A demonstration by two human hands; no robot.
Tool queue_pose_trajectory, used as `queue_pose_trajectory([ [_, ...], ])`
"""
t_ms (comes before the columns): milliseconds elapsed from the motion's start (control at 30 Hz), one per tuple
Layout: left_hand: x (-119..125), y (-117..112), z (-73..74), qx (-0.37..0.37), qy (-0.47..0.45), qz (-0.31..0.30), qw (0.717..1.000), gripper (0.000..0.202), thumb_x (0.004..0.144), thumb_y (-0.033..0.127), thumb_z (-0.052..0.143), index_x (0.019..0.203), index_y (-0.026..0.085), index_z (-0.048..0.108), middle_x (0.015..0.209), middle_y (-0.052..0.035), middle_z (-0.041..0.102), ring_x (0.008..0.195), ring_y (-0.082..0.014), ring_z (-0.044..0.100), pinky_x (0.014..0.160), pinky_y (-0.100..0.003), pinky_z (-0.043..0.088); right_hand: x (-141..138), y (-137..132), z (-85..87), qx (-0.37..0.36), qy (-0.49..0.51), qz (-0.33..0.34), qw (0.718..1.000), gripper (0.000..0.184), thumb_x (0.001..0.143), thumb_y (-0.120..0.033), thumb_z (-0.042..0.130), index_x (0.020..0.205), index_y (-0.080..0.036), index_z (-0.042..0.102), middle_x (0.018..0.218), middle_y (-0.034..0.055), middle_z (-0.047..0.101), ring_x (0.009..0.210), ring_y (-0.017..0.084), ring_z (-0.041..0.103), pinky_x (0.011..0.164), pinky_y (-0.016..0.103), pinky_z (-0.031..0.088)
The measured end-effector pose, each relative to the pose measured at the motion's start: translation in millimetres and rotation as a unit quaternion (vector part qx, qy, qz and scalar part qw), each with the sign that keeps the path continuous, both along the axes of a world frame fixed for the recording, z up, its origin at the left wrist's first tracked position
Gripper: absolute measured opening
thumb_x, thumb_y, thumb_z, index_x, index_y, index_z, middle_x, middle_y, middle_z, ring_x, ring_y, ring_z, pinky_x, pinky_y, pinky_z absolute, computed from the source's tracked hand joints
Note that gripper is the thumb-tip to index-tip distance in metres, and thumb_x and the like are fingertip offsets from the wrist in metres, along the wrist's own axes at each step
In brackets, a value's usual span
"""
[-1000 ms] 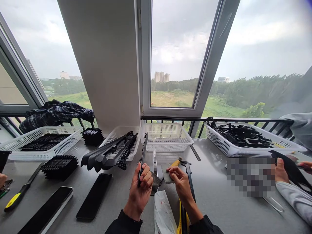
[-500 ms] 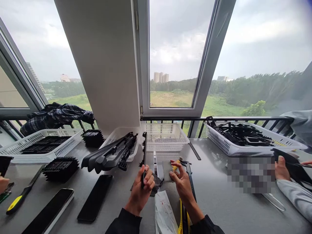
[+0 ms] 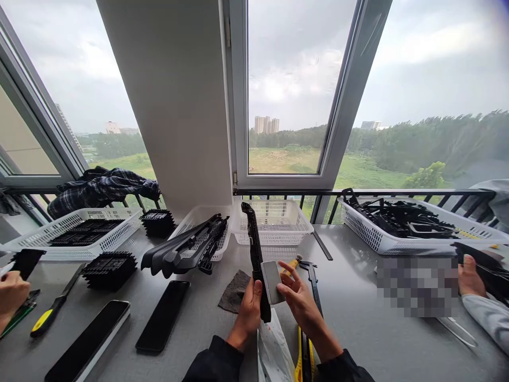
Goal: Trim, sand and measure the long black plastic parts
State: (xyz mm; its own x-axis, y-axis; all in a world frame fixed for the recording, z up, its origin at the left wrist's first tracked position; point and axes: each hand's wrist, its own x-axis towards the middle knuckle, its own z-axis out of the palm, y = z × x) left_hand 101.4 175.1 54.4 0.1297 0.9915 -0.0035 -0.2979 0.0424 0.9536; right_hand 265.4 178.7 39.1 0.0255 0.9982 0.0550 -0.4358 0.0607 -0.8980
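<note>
Both hands are engaged near the middle of the bench, close together. We find the left hand (image 3: 248,310) closed round the lower end of a long black strip (image 3: 254,244), which stands nearly upright, its top leaning slightly left. The right hand (image 3: 300,302) holds a small grey block (image 3: 272,281) between thumb and fingers, with the block pressed against the right side of the strip just above the left hand.

We record the rest by size. The grey bench (image 3: 358,334) runs below the windows. Four white baskets stand along its far edge: the right basket (image 3: 363,236) holds a heap of black parts, the left basket (image 3: 111,239) holds flat black pieces, the near-centre basket (image 3: 189,220) has long black strips jutting over its front rim, and the centre basket (image 3: 278,233), behind the held strip, appears to hold nothing that we can make out. A plaid cloth (image 3: 99,188) hangs over the railing at the left. Two dark phones (image 3: 163,315) lie face up on the left of the bench. Two stacks of black parts (image 3: 109,268) sit near the left basket. A grey rag (image 3: 234,291) lies just left of the left hand. A yellow-handled screwdriver (image 3: 47,318) lies near the left edge. Other workers' hands show at both edges of the view.
</note>
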Motion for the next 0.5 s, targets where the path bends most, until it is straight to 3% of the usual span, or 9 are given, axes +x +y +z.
queue_pose_trajectory([
  [67, 0.3, 0.1, -2.0, 0.001, 0.021, 0.014, 1.0, 0.081, 0.08, 0.091, 0.07, 0.116, 0.018, 0.075, 0.108, -0.0111, 0.077, 0.111, -0.0297, 0.069, 0.101, -0.038, 0.054, -4.3, -2.0, -2.9, -0.006, -0.013, 0.039, 0.999, 0.08, 0.071, -0.05, 0.098, 0.141, -0.026, 0.066, 0.098, 0.0038, 0.076, 0.09, 0.022, 0.073, 0.08, 0.033, 0.059],
  [233, -0.7, 3.9, -7.5, -0.014, 0.054, 0.051, 0.997, 0.084, 0.083, 0.097, 0.058, 0.101, 0.017, 0.074, 0.093, -0.0105, 0.076, 0.085, -0.0274, 0.068, 0.08, -0.039, 0.057, -8.9, -6.8, -6.2, -0.038, -0.051, 0.127, 0.99, 0.072, 0.07, -0.04, 0.089, 0.136, -0.024, 0.065, 0.084, -0.0007, 0.072, 0.06, 0.015, 0.061, 0.047, 0.022, 0.047],
  [367, -3.4, 5.8, -4.6, -0.009, 0.068, 0.087, 0.994, 0.074, 0.085, 0.092, 0.06, 0.091, 0.019, 0.073, 0.091, -0.0095, 0.075, 0.089, -0.0282, 0.067, 0.085, -0.039, 0.055, -8.1, -7.9, -2.0, -0.052, -0.072, 0.161, 0.983, 0.068, 0.071, -0.032, 0.081, 0.136, -0.024, 0.064, 0.08, -0.0033, 0.07, 0.05, 0.012, 0.057, 0.04, 0.02, 0.046],
  [500, -1.8, 4.5, 1.9, 0.006, 0.068, 0.061, 0.996, 0.065, 0.09, 0.082, 0.063, 0.093, 0.019, 0.076, 0.09, -0.0097, 0.077, 0.084, -0.0277, 0.068, 0.081, -0.038, 0.056, -5.6, -5.8, 0.4, -0.046, -0.077, 0.141, 0.986, 0.07, 0.076, -0.036, 0.079, 0.143, -0.024, 0.06, 0.079, -0.0045, 0.068, 0.05, 0.01, 0.054, 0.039, 0.019, 0.045],
])
